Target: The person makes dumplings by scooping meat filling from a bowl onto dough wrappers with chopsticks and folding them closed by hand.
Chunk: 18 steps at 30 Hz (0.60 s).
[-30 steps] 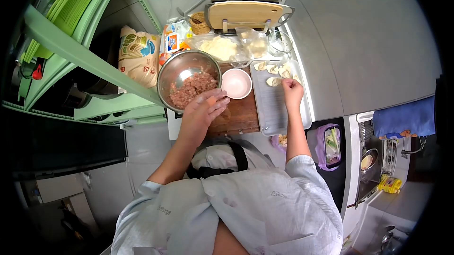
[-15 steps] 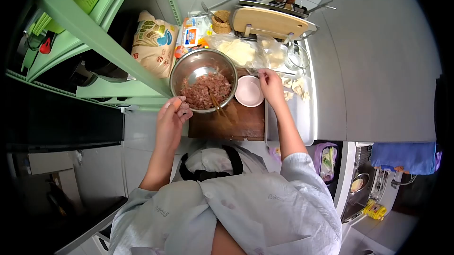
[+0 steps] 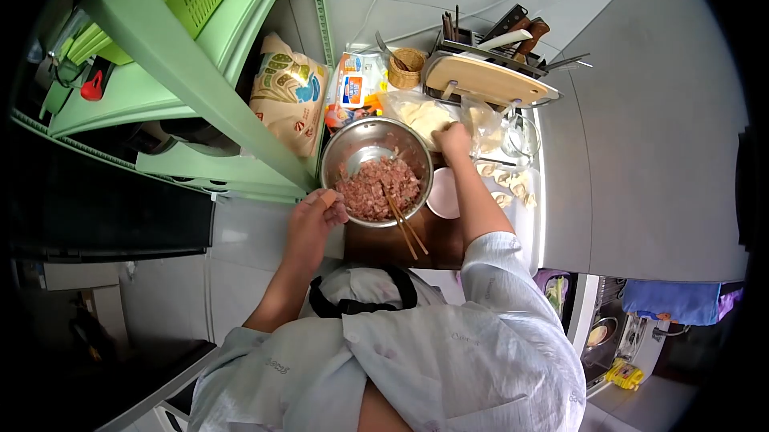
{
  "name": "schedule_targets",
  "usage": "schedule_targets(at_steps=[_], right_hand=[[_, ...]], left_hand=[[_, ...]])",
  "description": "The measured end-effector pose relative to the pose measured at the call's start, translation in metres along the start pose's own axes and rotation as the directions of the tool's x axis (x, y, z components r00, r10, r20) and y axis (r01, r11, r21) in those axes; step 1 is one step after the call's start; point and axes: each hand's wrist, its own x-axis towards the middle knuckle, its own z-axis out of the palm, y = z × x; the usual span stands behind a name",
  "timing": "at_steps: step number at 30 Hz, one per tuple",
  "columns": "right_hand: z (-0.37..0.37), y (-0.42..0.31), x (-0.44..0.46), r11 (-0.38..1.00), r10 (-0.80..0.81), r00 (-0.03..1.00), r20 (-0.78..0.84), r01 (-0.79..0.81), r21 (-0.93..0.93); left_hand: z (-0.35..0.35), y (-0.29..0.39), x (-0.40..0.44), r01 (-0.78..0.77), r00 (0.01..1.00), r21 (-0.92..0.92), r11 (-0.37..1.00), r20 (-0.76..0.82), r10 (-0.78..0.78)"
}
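A steel bowl of raw minced meat stands in front of me, with wooden chopsticks leaning over its near rim. My left hand is beside the bowl's left front rim, fingers loosely curled and apart, an orange patch on one digit. At the pale dough wrappers in a plastic bag, my right hand is closed with its fingertips on the stack's edge. Its forearm partly covers a small pinkish-white bowl. Folded wontons lie on a tray to the right.
Left of the bowl rises a green shelf, with a large printed bag behind its post. At the back stand a wicker pot, a cutting board and a knife rack. A glass bowl sits behind the tray.
My right hand has moved from above the small bowl back to the wrappers. The chopsticks now stick out farther over the near rim. The whole view has shifted.
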Motion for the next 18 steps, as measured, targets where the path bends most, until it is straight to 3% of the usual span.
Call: schedule_targets(at_steps=[8, 11, 14, 18], right_hand=[[0.004, 0.006, 0.000, 0.992, 0.014, 0.992, -0.127, 0.002, 0.123], [-0.010, -0.001, -0.013, 0.889, -0.114, 0.979, -0.170, 0.176, 0.422], [-0.027, -0.019, -0.029, 0.709, -0.280, 0.908, -0.312, 0.415, 0.571], [-0.102, -0.073, -0.135, 0.606, -0.623, 0.710, -0.328, 0.703, 0.372]], left_hand=[[0.007, 0.019, 0.025, 0.085, 0.995, 0.080, 0.993, 0.043, -0.088], [0.006, 0.019, 0.031, 0.121, 0.988, 0.073, 0.990, 0.086, -0.127], [0.002, 0.012, 0.039, 0.184, 0.965, 0.023, 0.983, 0.184, -0.185], [0.012, 0.006, 0.061, 0.506, 0.847, -0.306, 0.806, 0.351, -0.399]])
